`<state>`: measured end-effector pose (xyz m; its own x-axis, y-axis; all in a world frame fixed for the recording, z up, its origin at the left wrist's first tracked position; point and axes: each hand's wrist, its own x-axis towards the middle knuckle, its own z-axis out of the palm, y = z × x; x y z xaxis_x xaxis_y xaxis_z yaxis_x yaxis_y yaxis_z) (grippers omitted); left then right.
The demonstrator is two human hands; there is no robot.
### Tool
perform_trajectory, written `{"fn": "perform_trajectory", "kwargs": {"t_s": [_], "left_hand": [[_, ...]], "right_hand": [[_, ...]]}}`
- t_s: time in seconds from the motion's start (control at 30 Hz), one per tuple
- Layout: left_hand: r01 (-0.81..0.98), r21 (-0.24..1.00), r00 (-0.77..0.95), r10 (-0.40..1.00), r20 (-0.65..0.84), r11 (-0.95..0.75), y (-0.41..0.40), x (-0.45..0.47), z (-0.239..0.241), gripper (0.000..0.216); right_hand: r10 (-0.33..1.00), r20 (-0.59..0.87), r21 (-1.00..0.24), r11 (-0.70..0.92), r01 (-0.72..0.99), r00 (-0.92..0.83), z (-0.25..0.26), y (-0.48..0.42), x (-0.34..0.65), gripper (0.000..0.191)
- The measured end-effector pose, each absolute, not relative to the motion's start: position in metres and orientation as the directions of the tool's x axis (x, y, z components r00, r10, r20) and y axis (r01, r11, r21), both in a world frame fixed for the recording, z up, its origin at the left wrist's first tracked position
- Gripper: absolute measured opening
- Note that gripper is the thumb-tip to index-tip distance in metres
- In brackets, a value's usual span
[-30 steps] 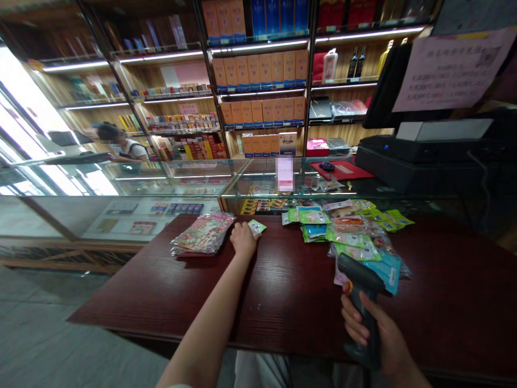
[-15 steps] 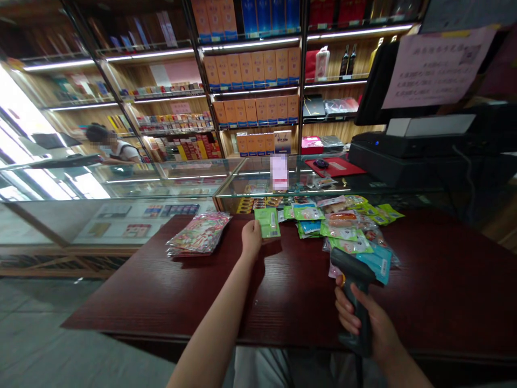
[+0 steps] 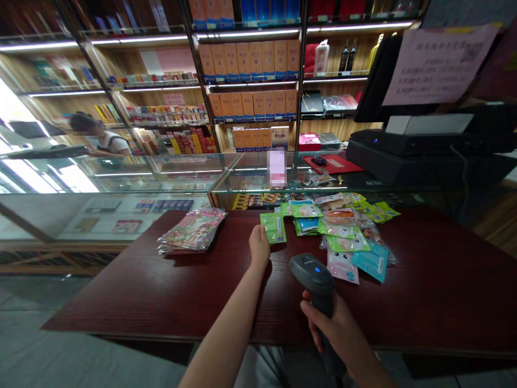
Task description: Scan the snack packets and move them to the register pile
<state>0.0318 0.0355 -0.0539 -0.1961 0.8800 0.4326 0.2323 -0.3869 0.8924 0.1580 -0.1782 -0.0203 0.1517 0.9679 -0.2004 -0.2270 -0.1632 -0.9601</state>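
Note:
Pinched by its left edge, a green snack packet point(image 3: 276, 227) is held in my left hand point(image 3: 259, 245), just above the dark wooden table point(image 3: 202, 302). My right hand point(image 3: 337, 326) is wrapped round the handle of a dark barcode scanner point(image 3: 313, 272), whose blue light is lit. The scanner's head points up and left, toward the packet but apart from it. To the right lies a heap of snack packets, among them a blue packet point(image 3: 371, 261), a pink packet point(image 3: 342, 266) and a green-and-white packet point(image 3: 348, 241).
A stack of plastic-wrapped colourful packages point(image 3: 194, 230) lies on the table's left. Behind stands a glass display counter point(image 3: 177, 172) bearing a mouse point(image 3: 319, 160) and a monitor point(image 3: 375, 81) with a paper notice. A person point(image 3: 100, 137) is at the far left, before stocked shelves.
My right hand has brought the scanner left, its head now turned toward the packet. My left hand has shifted slightly right with the green packet, which is more tilted.

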Motion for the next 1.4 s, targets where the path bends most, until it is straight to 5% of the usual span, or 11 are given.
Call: {"fn": "perform_trajectory", "kwargs": {"t_s": [0.53,0.97,1.17,1.4], "left_hand": [[0.22,0.924,-0.196,0.914,0.355,-0.312,0.036,0.034,-0.051,0.026],[-0.245,0.961,-0.132,0.986,0.1,-0.13,0.033,0.033,-0.04,0.023],[0.142,0.87,-0.04,0.876,0.481,-0.471,0.04,0.05,-0.016,0.023],[0.548,0.459,0.389,0.699,0.6,-0.699,0.07,0.103,0.014,0.039]], "right_hand": [[0.97,-0.193,-0.915,-0.123,-0.384,0.15,-0.015,-0.179,0.17,0.045],[0.999,-0.043,-0.633,-0.013,-0.774,0.018,-0.042,-0.167,0.231,0.025],[1.0,-0.014,-0.6,-0.023,-0.8,-0.018,-0.049,-0.167,0.232,0.022],[0.998,0.028,-0.623,-0.033,-0.782,-0.064,-0.053,-0.163,0.232,0.021]]}}
